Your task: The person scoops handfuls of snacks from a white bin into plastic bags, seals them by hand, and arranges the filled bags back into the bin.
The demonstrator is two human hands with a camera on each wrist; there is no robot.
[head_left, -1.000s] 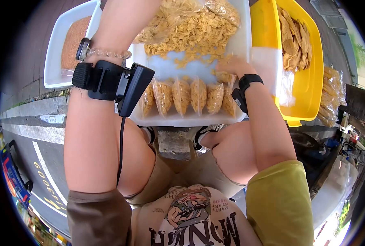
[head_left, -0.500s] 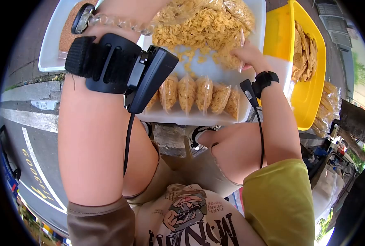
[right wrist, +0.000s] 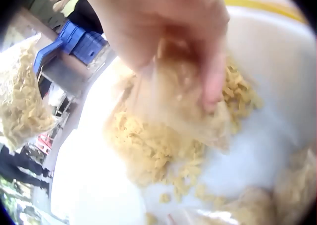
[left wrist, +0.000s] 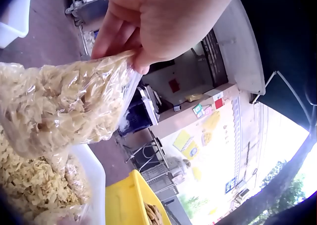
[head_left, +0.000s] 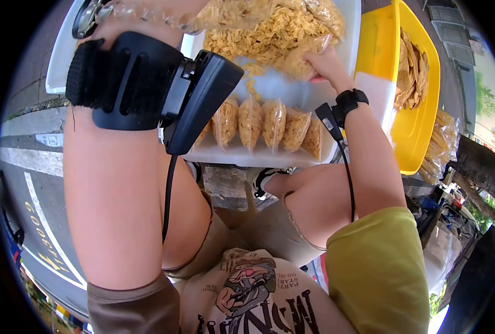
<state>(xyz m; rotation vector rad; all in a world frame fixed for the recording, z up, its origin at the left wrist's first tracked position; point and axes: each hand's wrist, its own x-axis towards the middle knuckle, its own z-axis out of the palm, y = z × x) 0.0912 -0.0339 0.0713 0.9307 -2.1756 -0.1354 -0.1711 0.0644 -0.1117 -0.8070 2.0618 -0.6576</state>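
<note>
My left hand (left wrist: 168, 27) pinches the top edge of a clear plastic bag (left wrist: 64, 103) filled with pale yellow flakes, holding it up above a white tub (left wrist: 96, 178). In the head view this hand is cut off at the top. My right hand (head_left: 326, 62) grips a smaller clear bag (head_left: 298, 62) of the same flakes, low over the loose flakes (head_left: 247, 38) in the tub. In the right wrist view the small bag (right wrist: 173, 101) is blurred and partly hidden behind the fingers.
Several filled small bags (head_left: 250, 123) stand in a row along the tub's near side. Right of it is a yellow bin (head_left: 417, 131) with brown pieces (head_left: 411, 72). A bagged bundle (head_left: 439, 147) lies beyond. At far left stands another white tub (head_left: 63, 61).
My right hand has carried the small bag from the right end of the row, away from me, to the loose flakes. My left forearm has moved up and left in the head view.
</note>
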